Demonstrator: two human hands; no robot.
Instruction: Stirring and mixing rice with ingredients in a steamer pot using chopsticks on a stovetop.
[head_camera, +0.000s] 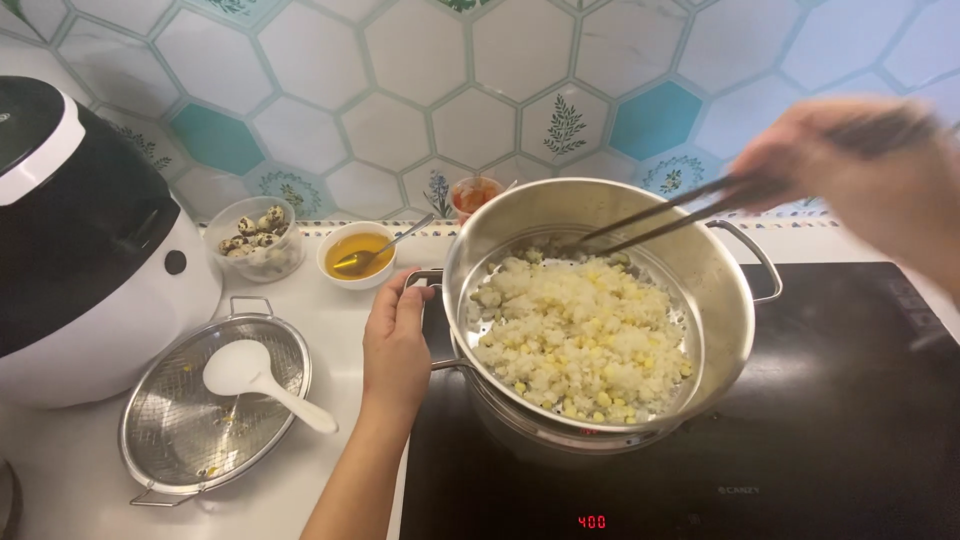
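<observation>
White counter (330, 330) under hexagon-tile wall (400, 80); black induction hob (850, 420) at right. Steel steamer pot (600, 300) sits on hob, filled with rice and corn (580, 335). Left of it: rice cooker (90, 240), mesh strainer (190, 430) holding white rice paddle (260, 380), bowl of quail eggs (255, 240), bowl of yellow liquid with spoon (358, 252). Left hand (395, 345) stretched forward, fingers closed round pot's near handle. Right hand (860, 170) raised, blurred, apparently pinching chopsticks (670, 215) whose tips reach rice at far edge.

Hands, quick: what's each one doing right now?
Left hand: closed on the steamer pot's handle.
Right hand: closed, holding chopsticks whose tips are over the rice and corn.
</observation>
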